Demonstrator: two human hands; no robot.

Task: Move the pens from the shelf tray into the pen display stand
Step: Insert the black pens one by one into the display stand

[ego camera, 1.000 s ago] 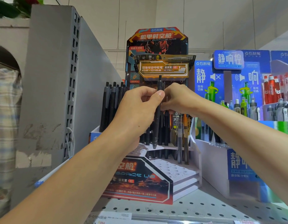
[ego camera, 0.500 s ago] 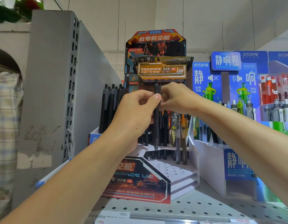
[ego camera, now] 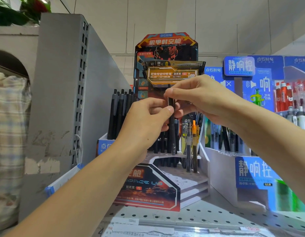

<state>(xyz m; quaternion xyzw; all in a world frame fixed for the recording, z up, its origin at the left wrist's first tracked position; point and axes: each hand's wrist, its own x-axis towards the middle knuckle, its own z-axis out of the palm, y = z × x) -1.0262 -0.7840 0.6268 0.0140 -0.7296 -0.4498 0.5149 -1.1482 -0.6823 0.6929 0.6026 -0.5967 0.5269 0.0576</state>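
**Both hands pinching one black pen over the stand**

Pinching the upright black pen (ego camera: 172,127) near its top, the left hand (ego camera: 148,120) and right hand (ego camera: 198,98) are holding it above the pen display stand (ego camera: 165,189), its tip hanging just over the stepped, hole-dotted tiers beside other standing pens (ego camera: 191,147).
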